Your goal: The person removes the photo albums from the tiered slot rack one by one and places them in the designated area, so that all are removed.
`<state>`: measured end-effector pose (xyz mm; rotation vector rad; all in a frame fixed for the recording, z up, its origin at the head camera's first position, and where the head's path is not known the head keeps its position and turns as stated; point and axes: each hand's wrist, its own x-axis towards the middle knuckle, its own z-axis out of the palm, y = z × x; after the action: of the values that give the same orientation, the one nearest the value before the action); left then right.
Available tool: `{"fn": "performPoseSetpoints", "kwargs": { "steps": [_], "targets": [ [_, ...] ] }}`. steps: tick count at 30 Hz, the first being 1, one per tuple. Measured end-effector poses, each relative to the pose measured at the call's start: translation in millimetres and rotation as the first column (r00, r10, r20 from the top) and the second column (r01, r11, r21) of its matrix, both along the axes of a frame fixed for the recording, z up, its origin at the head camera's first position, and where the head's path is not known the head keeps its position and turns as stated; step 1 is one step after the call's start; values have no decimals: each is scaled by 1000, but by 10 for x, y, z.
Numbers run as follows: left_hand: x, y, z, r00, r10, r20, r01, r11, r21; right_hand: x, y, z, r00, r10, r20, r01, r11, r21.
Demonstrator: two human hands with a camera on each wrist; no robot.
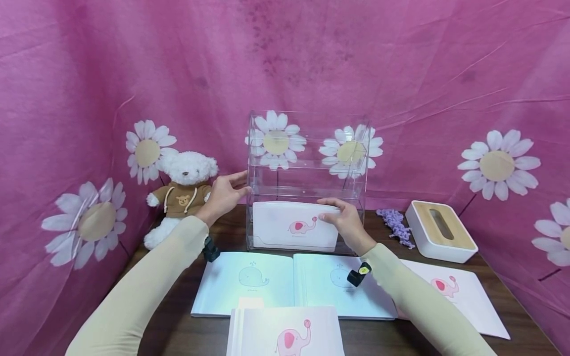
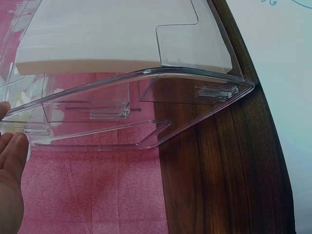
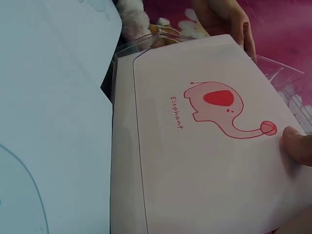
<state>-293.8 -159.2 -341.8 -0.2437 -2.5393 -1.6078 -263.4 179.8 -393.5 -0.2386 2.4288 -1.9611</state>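
A clear plastic tiered rack (image 1: 307,167) stands at the back of the table. In its lowest tier sits a white book with a pink elephant (image 1: 271,215), upright behind the low front lip; "Elephant" is written on it in the right wrist view. My right hand (image 1: 349,227) holds this book at its upper right, thumb (image 3: 298,145) on the cover and fingers over the top edge. With my left hand (image 1: 224,193) I grip the rack's left side edge, thumb and fingers on either side of it. The upper tiers show only the cloth behind them.
Two whale books (image 1: 222,296) lie side by side before the rack. Another elephant book (image 1: 258,336) lies nearest me, and one more white elephant sheet or book (image 1: 472,306) at right. A teddy bear (image 1: 182,198), purple knotted bundle (image 1: 395,227) and tissue box (image 1: 441,232) flank the rack.
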Motion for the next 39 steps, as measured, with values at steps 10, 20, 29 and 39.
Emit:
{"fn": "performPoseSetpoints", "kwargs": {
  "steps": [10,20,29,39],
  "targets": [
    [0,-13,-6,1000,-5,-7,5,1000,4,-24,-50,51,997,-38,67,36,999,32],
    [-3,-13,-11,1000,8,1,-8,1000,-26,10,-47,59,996,-70,55,68,997,34],
    [-13,-14,-27,1000,6,-9,-6,1000,-11,9,-65,48,995,-91,39,90,996,22],
    [-2,-18,-19,1000,10,-4,-10,1000,-18,40,-64,91,995,-99,2,99,995,11]
  ]
}}
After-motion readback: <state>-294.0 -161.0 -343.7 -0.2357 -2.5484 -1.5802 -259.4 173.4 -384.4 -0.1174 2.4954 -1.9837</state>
